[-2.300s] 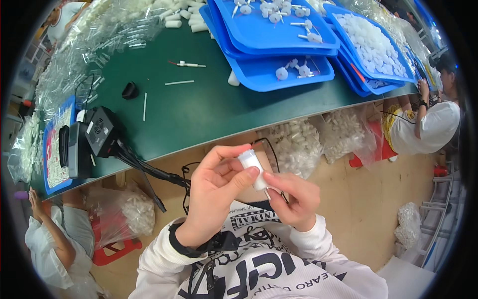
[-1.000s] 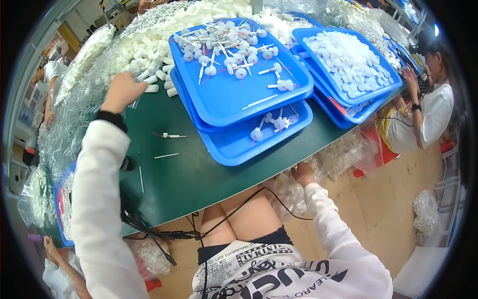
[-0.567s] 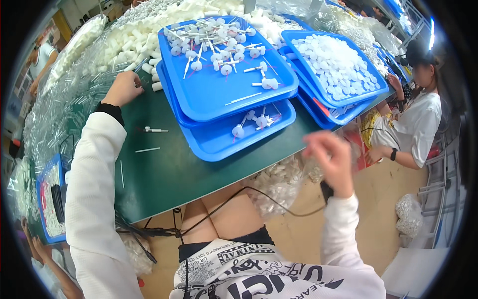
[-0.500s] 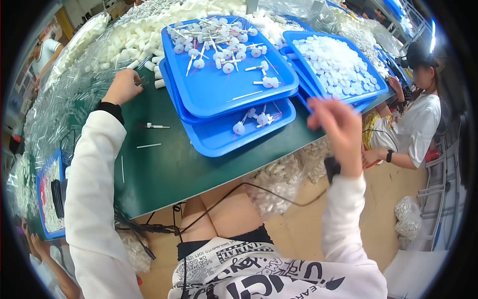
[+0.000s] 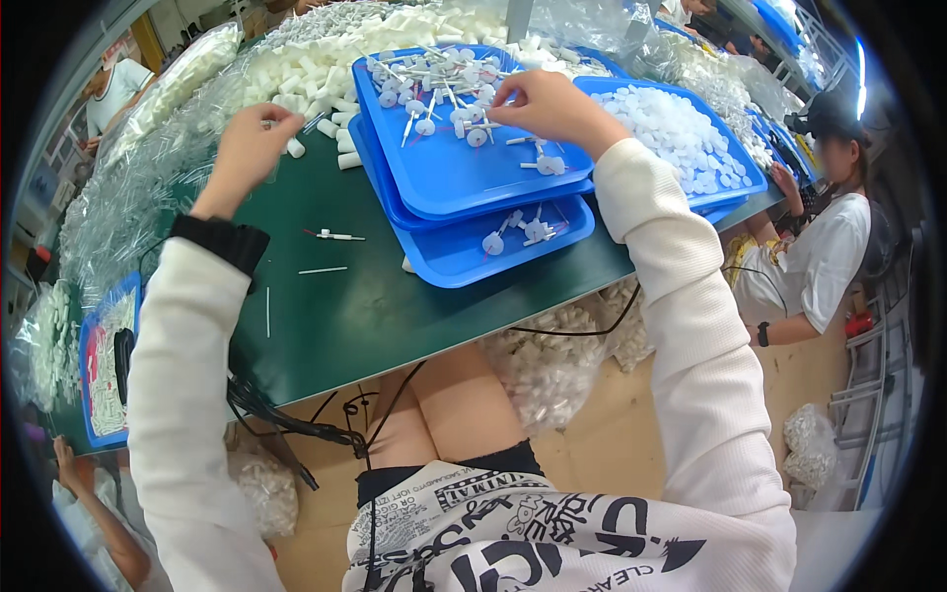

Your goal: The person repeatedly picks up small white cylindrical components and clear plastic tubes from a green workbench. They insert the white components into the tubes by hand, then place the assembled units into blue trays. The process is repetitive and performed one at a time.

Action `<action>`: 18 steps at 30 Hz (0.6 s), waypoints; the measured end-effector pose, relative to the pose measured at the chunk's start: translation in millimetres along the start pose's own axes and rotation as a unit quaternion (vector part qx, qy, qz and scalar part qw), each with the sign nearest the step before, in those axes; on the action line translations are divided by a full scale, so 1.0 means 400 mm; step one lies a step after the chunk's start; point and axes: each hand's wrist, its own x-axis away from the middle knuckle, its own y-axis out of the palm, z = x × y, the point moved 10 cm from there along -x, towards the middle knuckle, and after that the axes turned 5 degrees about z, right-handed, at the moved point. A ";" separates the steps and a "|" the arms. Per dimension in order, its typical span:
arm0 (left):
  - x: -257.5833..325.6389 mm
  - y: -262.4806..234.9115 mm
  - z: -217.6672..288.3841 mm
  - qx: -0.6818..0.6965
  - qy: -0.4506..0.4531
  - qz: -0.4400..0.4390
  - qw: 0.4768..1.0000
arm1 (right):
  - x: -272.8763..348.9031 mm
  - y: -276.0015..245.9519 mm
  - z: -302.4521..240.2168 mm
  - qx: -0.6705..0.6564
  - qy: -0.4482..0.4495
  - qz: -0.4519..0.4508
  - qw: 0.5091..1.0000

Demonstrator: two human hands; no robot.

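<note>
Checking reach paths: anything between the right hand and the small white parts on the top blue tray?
Nothing visible. The right hand is already over the top blue tray, fingertips at the white parts. The left hand is apart, at the white tubes.

Assembly workshop: green bench [image 5: 355, 316], blue trays [image 5: 473, 187] of small plastic parts [image 5: 671, 128].

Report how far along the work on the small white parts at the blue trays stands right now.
Done: a few white stemmed pieces lie in the lower blue tray. In hand: the right hand reaches into the pile of stemmed parts on the top blue tray; the left hand is at the heap of white tubes. Left: most of both piles, plus the tray of white caps.
</note>
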 end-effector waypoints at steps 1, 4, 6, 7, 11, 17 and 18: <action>0.016 -0.013 0.021 0.071 -0.026 -0.032 0.997 | -0.002 0.005 -0.014 0.011 -0.016 0.005 1.000; 0.170 -0.041 0.126 0.477 -0.204 -0.084 0.851 | -0.009 0.024 -0.032 0.053 -0.114 0.024 0.992; 0.268 -0.073 0.190 0.553 -0.255 -0.168 0.775 | -0.018 0.035 -0.072 0.080 -0.112 0.025 0.990; 0.314 -0.065 0.230 0.580 -0.272 -0.169 0.749 | -0.015 0.037 -0.077 0.101 -0.104 0.024 0.989; 0.476 -0.041 0.274 0.522 -0.262 -0.251 0.772 | 0.000 0.046 -0.138 0.083 -0.166 0.066 0.980; 0.608 0.003 0.307 0.463 -0.247 -0.333 0.784 | -0.023 0.068 -0.072 0.079 -0.127 0.008 0.989; 0.610 0.000 0.302 0.483 -0.251 -0.304 0.782 | -0.018 0.042 -0.077 0.036 -0.109 0.010 0.993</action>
